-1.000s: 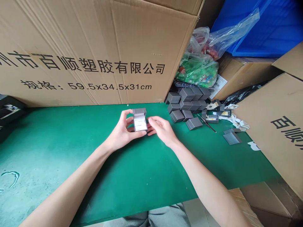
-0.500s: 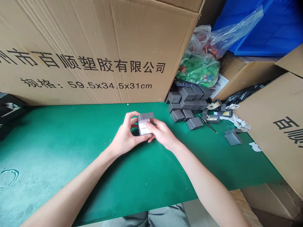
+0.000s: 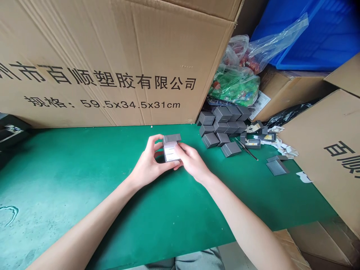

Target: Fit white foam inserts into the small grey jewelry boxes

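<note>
1. Head view: the right hand [image 3: 194, 161], its thumb clear of the small grey box [image 3: 172, 138] a second ago, now pinches the box's right side, thumb over the white insert [image 3: 169, 152].
2. The left hand [image 3: 146, 160] curls around its left; both hands hold it above the tabletop [image 3: 168, 217].

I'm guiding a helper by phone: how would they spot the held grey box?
Find the big cardboard carton at upper left, then look below it to the green tabletop. Between the left hand and right hand is the small grey box. It is open, white inside showing, unlike the shut grey boxes piled to the right.
</note>
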Tool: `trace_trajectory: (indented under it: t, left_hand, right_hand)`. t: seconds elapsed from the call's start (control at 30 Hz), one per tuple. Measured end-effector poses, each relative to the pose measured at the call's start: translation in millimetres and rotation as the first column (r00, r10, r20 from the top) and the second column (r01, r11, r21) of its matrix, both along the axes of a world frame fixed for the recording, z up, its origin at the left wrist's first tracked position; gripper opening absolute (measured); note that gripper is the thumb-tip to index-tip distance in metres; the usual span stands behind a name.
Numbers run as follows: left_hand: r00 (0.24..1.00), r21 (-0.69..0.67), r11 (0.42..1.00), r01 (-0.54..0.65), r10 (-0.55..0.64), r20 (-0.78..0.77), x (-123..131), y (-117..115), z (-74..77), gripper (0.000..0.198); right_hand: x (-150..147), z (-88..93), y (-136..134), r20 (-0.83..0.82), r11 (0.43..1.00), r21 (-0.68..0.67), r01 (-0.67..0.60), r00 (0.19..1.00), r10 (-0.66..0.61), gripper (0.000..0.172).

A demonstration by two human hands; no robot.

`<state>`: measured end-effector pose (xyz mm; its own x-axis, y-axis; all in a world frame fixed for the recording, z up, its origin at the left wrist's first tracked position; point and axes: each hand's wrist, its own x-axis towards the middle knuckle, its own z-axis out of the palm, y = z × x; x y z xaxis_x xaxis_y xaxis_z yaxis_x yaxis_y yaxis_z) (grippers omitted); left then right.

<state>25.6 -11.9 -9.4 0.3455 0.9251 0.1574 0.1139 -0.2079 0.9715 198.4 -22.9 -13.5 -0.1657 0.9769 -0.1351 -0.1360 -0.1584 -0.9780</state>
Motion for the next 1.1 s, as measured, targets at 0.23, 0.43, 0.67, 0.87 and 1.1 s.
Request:
trace_trajectory:
  t: [0.23, 0.43, 0.67, 0.87, 1.1]
  left_hand:
    - [1.0, -0.151, 0.988, 0.015, -0.017, -0.014, -3, 0, 8.4, 0.074]
    - [0.999, -0.206, 0.978, 0.031, -0.038, -0.035, -7, 3, 8.5, 0.076]
    - [0.986, -0.088, 0.993, 0.072, -0.084, -0.144, -6, 4, 3.8, 0.081]
    - [0.986, 0.055, 0.998, -0.023, 0.032, -0.163, -2, 1, 0.8, 0.077]
    - [0.961, 0.24, 0.97, -0.035, 0.098, -0.258, 3, -5, -7.3, 0.075]
  right_hand:
    - [8, -4.2, 5, 0.035, 0.98, 0.109, 0.167, 0.984, -0.172, 0.058]
    - [10, 4.5, 1, 0.002, 0.974, 0.216, 0.069, 0.997, -0.072, 0.063]
    - [12, 3.0, 6, -0.079, 0.989, 0.096, 0.109, 0.992, -0.102, 0.059]
    - [12, -2.8, 9, -0.066, 0.973, 0.091, 0.212, 0.976, -0.206, 0.043]
    - [3, -8.3, 1, 0.019, 0.976, 0.133, 0.172, 0.984, -0.176, 0.036]
